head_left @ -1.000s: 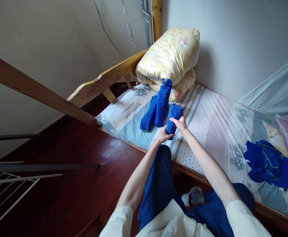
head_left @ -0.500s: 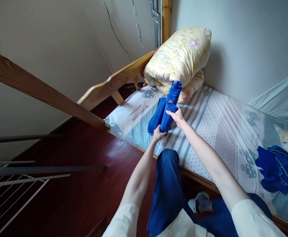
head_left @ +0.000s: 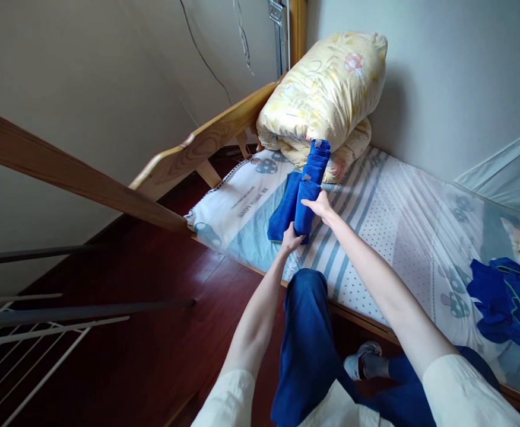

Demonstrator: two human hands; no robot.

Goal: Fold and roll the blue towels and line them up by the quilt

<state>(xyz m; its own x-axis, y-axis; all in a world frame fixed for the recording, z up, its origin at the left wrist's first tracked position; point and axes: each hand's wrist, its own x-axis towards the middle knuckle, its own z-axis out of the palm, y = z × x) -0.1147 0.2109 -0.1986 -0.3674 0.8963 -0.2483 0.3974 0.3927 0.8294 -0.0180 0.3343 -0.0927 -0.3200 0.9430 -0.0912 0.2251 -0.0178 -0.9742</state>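
Observation:
A rolled blue cloth (head_left: pixel 307 204) is between my hands at the near end of a line of blue rolls. My left hand (head_left: pixel 292 239) grips its lower end, fingers partly hidden. My right hand (head_left: pixel 320 206) holds its right side near the top, thumb across the front. Beyond it, more blue rolls (head_left: pixel 317 159) reach to the quilt. A flat folded blue cloth (head_left: pixel 282 216) lies on the bed just left of the rolls. Further right on the bed is a crumpled blue garment (head_left: pixel 511 302) with green piping.
A puffy yellow quilt (head_left: pixel 326 89) is piled at the bed's head, against the wall. The patterned sheet (head_left: pixel 389 237) covers the mattress. A wooden headboard (head_left: pixel 206 142) and a slanting wooden post (head_left: pixel 77 172) stand left. A white rack (head_left: pixel 32 350) is at lower left.
The near roll has shifted slightly, its lower end now set down closer to the sheet, in line with the other rolls. Both hands keep their hold; the view has tilted a little.

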